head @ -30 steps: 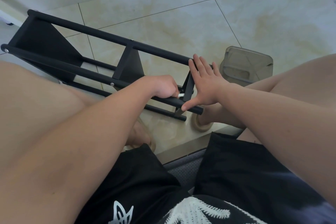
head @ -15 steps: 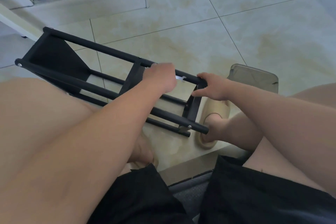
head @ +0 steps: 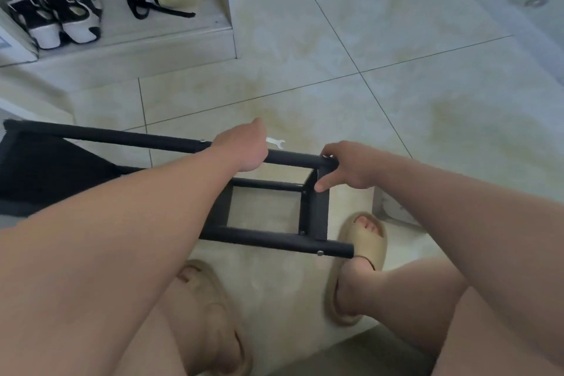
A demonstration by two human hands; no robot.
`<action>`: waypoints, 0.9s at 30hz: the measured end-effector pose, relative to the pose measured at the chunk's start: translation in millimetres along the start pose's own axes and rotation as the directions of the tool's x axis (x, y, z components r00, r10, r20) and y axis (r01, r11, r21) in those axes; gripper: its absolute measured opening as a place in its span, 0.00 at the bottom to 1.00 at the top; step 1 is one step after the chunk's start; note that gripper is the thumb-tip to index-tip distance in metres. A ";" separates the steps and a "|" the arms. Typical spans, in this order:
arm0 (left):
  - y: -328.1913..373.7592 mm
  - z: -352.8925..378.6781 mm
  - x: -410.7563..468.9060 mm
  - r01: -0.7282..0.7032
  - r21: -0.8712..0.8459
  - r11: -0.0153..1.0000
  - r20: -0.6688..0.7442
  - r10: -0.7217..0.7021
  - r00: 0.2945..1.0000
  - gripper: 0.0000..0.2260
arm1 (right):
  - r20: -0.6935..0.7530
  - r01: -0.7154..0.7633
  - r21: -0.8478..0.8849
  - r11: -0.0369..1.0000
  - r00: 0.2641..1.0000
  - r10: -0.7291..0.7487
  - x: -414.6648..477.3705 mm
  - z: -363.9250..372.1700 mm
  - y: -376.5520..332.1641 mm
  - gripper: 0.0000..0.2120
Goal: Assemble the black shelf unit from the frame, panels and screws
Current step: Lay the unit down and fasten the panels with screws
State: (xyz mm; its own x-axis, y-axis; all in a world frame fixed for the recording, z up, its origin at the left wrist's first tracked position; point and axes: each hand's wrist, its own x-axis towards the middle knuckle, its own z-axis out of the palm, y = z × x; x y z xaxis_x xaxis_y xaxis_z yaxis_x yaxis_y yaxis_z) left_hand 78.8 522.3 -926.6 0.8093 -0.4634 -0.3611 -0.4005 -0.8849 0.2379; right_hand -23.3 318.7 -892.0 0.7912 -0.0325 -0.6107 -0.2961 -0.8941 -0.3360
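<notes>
Shelf frame (head: 268,238) on side; left hand (head: 241,148) wrapped round top tube (head: 293,159), right hand (head: 348,166) clamped on end corner, likely steadying it for turning.

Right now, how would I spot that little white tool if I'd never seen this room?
Find the black shelf frame lying on its side on the tiled floor. Along its far top rail sits the left hand; the wrench shows just past its knuckles. It is the only small, flat, white, fork-ended thing beside all that black tubing.
</notes>
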 end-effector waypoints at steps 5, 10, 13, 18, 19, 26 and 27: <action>-16.2 -25.4 20.7 0.007 -0.116 0.993 -0.153 -0.025 0.988 0.03 | -0.169 0.096 -0.099 0.990 0.979 -0.112 29.7 -34.2 -13.6 0.31; -23.7 -17.2 17.9 0.063 -0.127 0.990 -0.227 -0.091 0.970 0.04 | -0.307 0.117 -0.243 0.963 0.932 -0.191 44.3 -18.9 -23.6 0.28; -27.1 0.4 15.7 0.121 -0.127 0.984 -0.203 -0.145 0.968 0.02 | -0.310 0.116 -0.270 0.956 0.930 -0.200 53.5 0.6 -25.3 0.24; -26.1 31.5 14.1 0.169 -0.163 0.972 -0.057 -0.180 0.982 0.03 | -0.292 0.066 -0.308 0.949 0.943 -0.160 61.0 31.0 -16.7 0.18; -25.5 37.4 14.3 0.172 -0.169 0.970 -0.035 -0.180 0.983 0.04 | -0.282 0.055 -0.309 0.950 0.948 -0.146 62.0 37.5 -13.2 0.18; -24.2 73.2 24.6 0.199 -0.173 0.965 0.091 -0.186 0.978 0.04 | -0.217 0.011 -0.239 0.971 0.974 -0.065 71.2 82.9 8.0 0.19; -25.4 78.5 25.6 0.209 -0.174 0.962 0.110 -0.192 0.975 0.04 | -0.212 0.011 -0.230 0.973 0.975 -0.061 72.8 88.2 10.1 0.19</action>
State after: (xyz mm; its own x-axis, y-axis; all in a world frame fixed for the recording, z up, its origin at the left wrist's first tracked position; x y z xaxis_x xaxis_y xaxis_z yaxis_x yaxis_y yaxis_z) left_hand 75.9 529.1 -1012.7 0.8189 -0.2877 -0.4967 -0.1416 -0.9399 0.3108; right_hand -15.9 346.6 -1003.1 0.9033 -0.0715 -0.4229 -0.1561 -0.9732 -0.1689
